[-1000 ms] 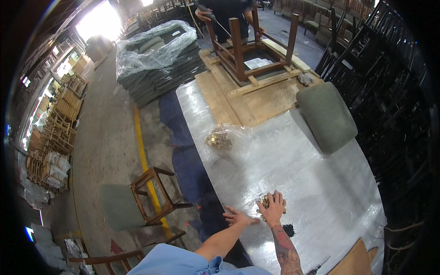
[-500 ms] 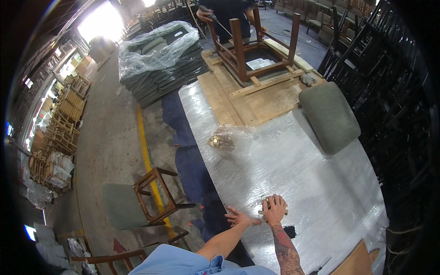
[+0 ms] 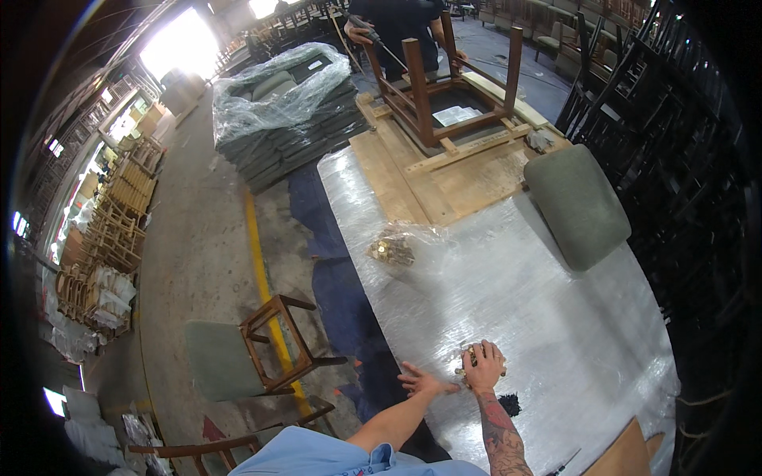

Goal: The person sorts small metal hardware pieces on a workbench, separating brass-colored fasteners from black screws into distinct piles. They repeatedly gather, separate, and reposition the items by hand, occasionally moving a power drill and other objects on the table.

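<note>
A small heap of brass-coloured metal pieces [image 3: 460,370] lies on the plastic-wrapped tabletop [image 3: 556,333]. My right hand [image 3: 484,368] rests over this heap, fingers stretched across it and hiding most of it. The pieces are too small to name exactly. My left hand [image 3: 425,382] is at the table's left edge beside the heap, empty, with its fingers spread. A pile of small black pieces [image 3: 509,404] sits just by my right wrist. Farther up the table, a clear plastic bag [image 3: 393,249] holds more brass-coloured pieces.
A grey-green seat cushion [image 3: 578,208] lies at the table's right. Beyond, an upturned wooden chair frame [image 3: 421,95] stands on boards; a co-worker's hand [image 3: 361,32] holds a power tool there. Wrapped cushions [image 3: 278,119] are stacked far left; a chair [image 3: 270,341] stands left. A screwdriver [image 3: 567,460] lies nearby.
The whole view has shifted slightly. My right hand stays on the brass-coloured heap and my left hand remains spread by the table edge; nothing has been picked up.
</note>
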### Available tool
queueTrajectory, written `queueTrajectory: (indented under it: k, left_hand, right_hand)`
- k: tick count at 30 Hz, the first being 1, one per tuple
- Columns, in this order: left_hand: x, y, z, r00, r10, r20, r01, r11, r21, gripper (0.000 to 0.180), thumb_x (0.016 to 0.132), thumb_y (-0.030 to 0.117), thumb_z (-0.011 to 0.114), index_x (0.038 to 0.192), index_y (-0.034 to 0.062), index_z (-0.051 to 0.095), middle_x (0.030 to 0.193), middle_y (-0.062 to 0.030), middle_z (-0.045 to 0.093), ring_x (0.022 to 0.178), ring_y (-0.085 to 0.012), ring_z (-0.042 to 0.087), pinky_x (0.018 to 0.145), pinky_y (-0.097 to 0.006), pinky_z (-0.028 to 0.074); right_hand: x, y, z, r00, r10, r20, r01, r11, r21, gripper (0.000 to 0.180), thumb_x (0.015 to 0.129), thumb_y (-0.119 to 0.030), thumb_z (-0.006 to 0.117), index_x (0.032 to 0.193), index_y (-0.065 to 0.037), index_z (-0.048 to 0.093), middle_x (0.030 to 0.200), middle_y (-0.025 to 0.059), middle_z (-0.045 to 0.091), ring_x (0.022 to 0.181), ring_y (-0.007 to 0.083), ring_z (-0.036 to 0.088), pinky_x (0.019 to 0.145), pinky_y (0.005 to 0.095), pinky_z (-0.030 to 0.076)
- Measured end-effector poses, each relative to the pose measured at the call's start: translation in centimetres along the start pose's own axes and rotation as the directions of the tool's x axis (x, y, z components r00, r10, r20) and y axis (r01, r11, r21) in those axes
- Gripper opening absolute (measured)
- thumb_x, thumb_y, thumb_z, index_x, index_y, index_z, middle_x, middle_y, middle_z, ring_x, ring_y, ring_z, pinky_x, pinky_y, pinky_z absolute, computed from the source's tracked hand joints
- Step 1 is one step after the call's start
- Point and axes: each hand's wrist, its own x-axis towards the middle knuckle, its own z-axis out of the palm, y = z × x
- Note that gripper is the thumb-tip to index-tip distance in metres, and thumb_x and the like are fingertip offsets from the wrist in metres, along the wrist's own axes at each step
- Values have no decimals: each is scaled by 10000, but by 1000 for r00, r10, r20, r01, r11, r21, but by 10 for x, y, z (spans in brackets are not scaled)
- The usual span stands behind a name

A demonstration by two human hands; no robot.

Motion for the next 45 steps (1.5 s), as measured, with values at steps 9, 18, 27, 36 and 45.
queueTrajectory:
  k: [9, 18, 27, 36, 45]
  left_hand:
    - [-5, -5, -6, 999, 32, 17, -32, 999, 23, 1821, 394, 493, 1012, 1460, 104, -413, 1613, -342, -114, 1510, -490, 64, 1221, -554, 161]
    - [9, -8, 4, 1000, 26, -10, -26, 999, -41, 1815, 410, 460, 1020, 1453, 138, -430, 1620, -322, -142, 1522, -477, 13, 1219, -581, 141]
    - [-5, -1, -4, 998, 35, 51, -36, 999, 13, 1808, 436, 468, 1014, 1428, 129, -458, 1613, -313, -179, 1521, -475, -51, 1231, -567, 94]
    - [1, -3, 1, 999, 33, 32, -34, 999, 29, 1797, 448, 516, 995, 1426, 112, -457, 1613, -322, -163, 1516, -489, -40, 1230, -571, 93]
    - [-2, -5, 0, 997, 78, 27, -78, 997, 16, 1800, 436, 499, 1001, 1439, 100, -440, 1600, -350, -173, 1504, -525, -28, 1228, -571, 93]
  right_hand:
    - [-1, 2, 5, 998, -54, -35, 53, 998, -16, 280, 821, -269, 721, 1041, -99, 682, 1202, 122, 648, 1151, 359, 574, 994, 504, 439]
    - [-6, -3, 3, 999, 32, -37, -30, 999, 45, 403, 817, -291, 725, 1167, -99, 670, 1312, 177, 611, 1195, 368, 567, 1012, 496, 434]
    - [-5, 2, 0, 997, 29, -77, -25, 998, 57, 383, 804, -263, 739, 1140, -94, 666, 1231, 158, 628, 1153, 356, 592, 975, 490, 459]
    - [-5, 2, 2, 995, 26, -94, -20, 998, 64, 343, 795, -246, 746, 1093, -92, 676, 1205, 141, 648, 1153, 353, 596, 966, 486, 459]
    - [-7, 8, 7, 995, 34, -91, -29, 998, 54, 318, 795, -260, 744, 1069, -109, 685, 1207, 96, 658, 1164, 331, 593, 954, 482, 442]
